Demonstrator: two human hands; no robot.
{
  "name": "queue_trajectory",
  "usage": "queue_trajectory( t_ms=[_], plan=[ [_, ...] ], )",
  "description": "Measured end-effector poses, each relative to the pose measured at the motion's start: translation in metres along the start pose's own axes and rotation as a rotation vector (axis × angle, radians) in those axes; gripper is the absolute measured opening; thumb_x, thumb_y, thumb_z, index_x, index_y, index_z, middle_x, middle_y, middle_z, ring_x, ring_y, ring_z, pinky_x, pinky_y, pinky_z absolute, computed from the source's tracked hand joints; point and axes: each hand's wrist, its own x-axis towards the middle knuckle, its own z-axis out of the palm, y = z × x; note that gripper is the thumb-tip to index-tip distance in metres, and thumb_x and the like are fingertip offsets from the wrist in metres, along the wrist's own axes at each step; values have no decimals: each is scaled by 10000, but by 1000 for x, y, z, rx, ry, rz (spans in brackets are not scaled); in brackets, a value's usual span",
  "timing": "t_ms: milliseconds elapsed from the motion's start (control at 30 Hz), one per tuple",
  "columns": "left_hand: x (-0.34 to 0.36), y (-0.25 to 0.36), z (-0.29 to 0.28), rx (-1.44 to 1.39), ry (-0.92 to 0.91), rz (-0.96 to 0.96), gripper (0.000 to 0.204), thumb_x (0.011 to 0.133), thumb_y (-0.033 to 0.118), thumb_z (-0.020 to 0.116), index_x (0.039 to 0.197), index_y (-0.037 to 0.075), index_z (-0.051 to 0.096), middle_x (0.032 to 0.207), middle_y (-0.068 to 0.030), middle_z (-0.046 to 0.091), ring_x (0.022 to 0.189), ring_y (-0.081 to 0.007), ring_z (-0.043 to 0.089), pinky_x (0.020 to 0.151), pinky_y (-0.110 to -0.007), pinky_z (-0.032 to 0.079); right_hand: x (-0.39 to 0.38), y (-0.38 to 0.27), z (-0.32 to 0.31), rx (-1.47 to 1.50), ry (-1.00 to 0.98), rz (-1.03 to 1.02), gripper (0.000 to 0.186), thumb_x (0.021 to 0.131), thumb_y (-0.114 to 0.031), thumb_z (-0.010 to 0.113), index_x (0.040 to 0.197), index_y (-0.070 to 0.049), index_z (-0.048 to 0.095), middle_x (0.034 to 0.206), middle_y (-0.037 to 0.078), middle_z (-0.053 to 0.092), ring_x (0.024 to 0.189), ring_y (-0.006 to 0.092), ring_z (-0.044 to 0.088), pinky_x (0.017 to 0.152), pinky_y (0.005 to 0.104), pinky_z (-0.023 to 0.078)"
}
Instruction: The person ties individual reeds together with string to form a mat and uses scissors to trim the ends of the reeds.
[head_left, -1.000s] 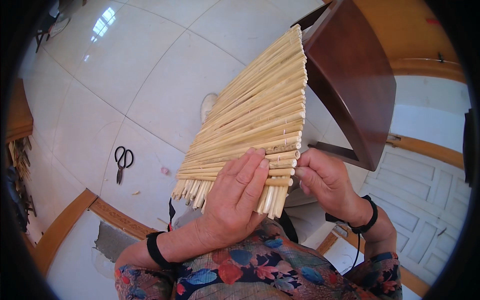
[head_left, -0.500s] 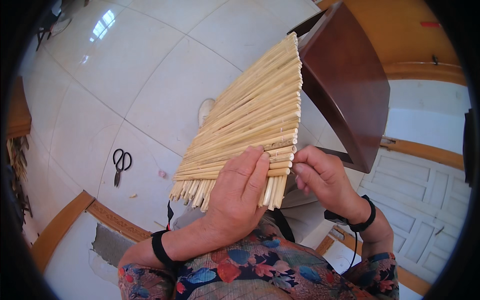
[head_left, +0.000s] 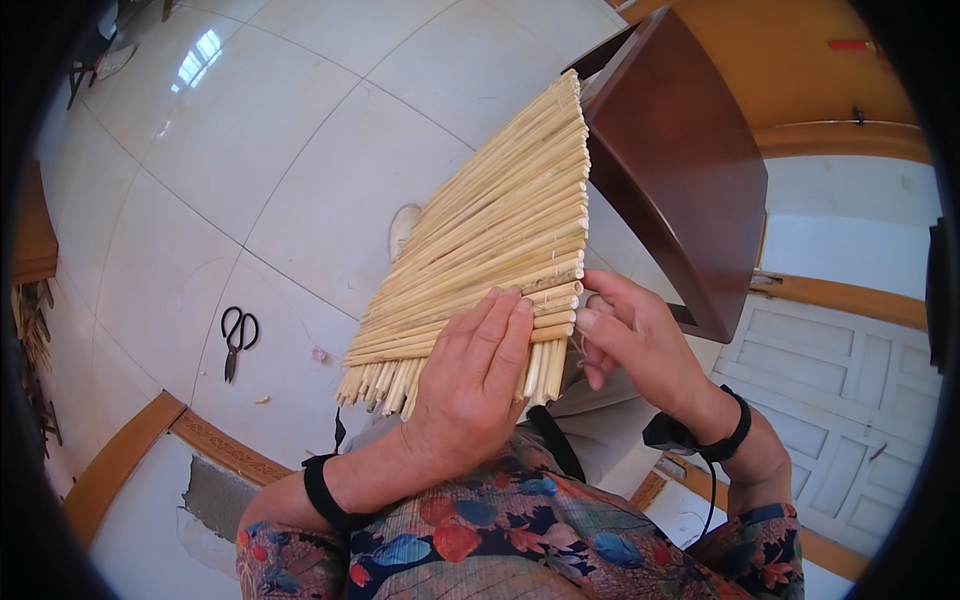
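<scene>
A mat of pale stalks [head_left: 490,215] fans out in front of me, its rows lying side by side and small white stitches showing near the right ends. My left hand [head_left: 470,360] holds its near part, fingers stretched over the top stalks and the thumb out of sight. Shorter stalk ends [head_left: 390,386] stick out beneath the near edge. Close by the cut ends at the right edge is my right hand [head_left: 640,340]. Its index finger reaches to the edge, and the thumb and other fingers are curled in. Whatever lies between them is too small to make out.
Black-handled scissors [head_left: 238,335] lie on the tiled floor [head_left: 300,215] to the left. Beyond the mat's right edge stands a dark red-brown wooden chair [head_left: 690,170]. A small pinkish bit [head_left: 319,355] lies on the floor, and a light shoe [head_left: 403,228] shows beside the mat.
My right hand's index finger has straightened somewhat along the mat's edge and its grip looks looser. The mat and both hands sit slightly further left in view; my left hand keeps its hold.
</scene>
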Motion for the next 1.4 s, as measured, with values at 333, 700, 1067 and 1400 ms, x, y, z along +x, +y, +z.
queue_trajectory(
  t_ms=[333, 700, 1067, 1400],
  plan=[
    [-1, -2, 4, 1, 16, 23, 618, 615, 2, 606, 1196, -107, 429, 1182, -258, 479, 1081, -377, 494, 890, -447, 406, 11, -4, 2, 31, -28, 46, 477, 883, -369, 496, 1116, 47, 484, 594, -13, 454, 447, 48, 412, 422, 184, 353],
    [2, -7, 5, 42, 62, 42, 587, 621, -11, 598, 1179, -106, 440, 1160, -259, 491, 1046, -381, 511, 876, -426, 420, 21, -11, 10, 293, 24, 144, 280, 905, -308, 473, 902, -31, 512, 616, -22, 422, 471, 39, 360, 394, 183, 334],
    [4, -11, -57, 6, 162, -57, 435, 757, -61, 546, 1185, -30, 469, 1097, -205, 561, 972, -340, 572, 809, -375, 475, 24, -3, -19, -139, 134, -546, 427, 904, -397, 471, 992, 4, 590, 798, 38, 606, 785, 129, 566, 773, 261, 424],
    [-20, 66, -101, 296, 76, 150, 428, 727, -121, 546, 1147, -44, 505, 1052, -216, 583, 934, -335, 595, 791, -349, 495, 44, -23, 1, 615, -98, -210, 641, 789, -483, 596, 1121, 50, 468, 999, 177, 539, 859, 285, 604, 660, 441, 531]
  ],
)
